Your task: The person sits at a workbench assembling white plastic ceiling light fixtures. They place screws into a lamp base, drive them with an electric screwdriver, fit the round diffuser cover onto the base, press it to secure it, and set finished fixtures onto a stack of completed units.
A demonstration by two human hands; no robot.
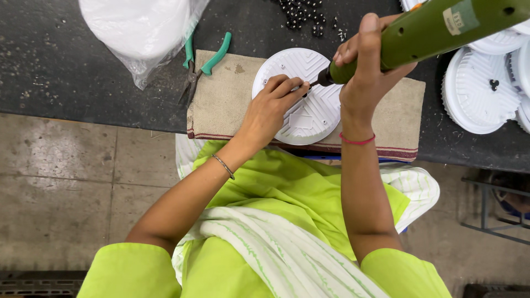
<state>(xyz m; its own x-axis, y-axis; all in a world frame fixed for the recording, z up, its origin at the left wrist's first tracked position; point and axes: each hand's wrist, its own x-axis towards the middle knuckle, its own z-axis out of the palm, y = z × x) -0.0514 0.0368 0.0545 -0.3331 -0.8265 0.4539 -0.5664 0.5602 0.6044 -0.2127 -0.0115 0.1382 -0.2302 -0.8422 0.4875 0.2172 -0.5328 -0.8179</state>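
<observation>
Head view, item by item.

My right hand (367, 66) is wrapped fist-tight round a green cylindrical powered screwdriver (430, 30), its dark tip angled down and left onto the work.

My left hand (270, 107) rests on the work, fingers drawn together and pinching at the spot where the tip lands; whatever they pinch is too small to tell.

The work is a round white ribbed plastic disc (301, 96), lying flat on a beige woven cloth mat (221, 102) at the near edge of a dark workbench (66, 60).

A heap of small black screws (303, 14) lies at the far edge, just beyond the disc.

A stack of similar white ribbed discs (480, 94) sits to the right; one shows a small dark fitting in place, so I judge some finished and this one mid-fastening.

Green-handled pliers (201, 63) lie to the left, untouched.

A clear plastic bag of white parts (138, 27) sits far left, which I take for stock yet to do.
</observation>
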